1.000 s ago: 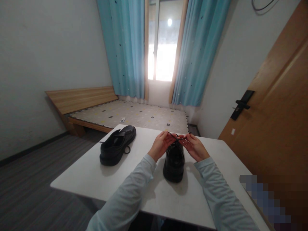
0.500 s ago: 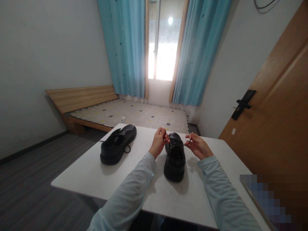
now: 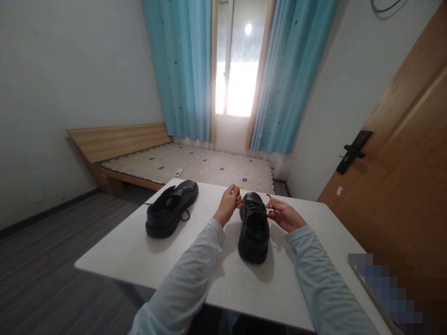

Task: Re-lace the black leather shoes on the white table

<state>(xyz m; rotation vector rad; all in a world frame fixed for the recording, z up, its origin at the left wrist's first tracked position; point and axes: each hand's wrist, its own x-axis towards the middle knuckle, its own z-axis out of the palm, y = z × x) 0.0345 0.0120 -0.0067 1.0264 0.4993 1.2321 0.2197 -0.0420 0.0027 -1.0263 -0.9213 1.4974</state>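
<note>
Two black leather shoes stand on a white table (image 3: pixel 139 258). The right-hand shoe (image 3: pixel 254 228) points away from me, between my hands. My left hand (image 3: pixel 228 203) pinches one end of its black lace at the shoe's left side. My right hand (image 3: pixel 283 214) pinches the other lace end at the shoe's right side, with a short loop of lace sticking up above the fingers. The left-hand shoe (image 3: pixel 171 208) sits apart on the far left of the table, its lace loose on the tabletop.
Behind the table lies a low wooden bed (image 3: pixel 181 165) with a patterned mattress. Blue curtains (image 3: pixel 185 70) frame a bright window. A wooden door (image 3: pixel 401 153) with a black handle stands on the right. Grey floor lies to the left.
My hands met over the shoe's tongue with the lace crossed, then drew apart to either side, pulling the lace ends outward. The right hand has dropped slightly closer to the shoe.
</note>
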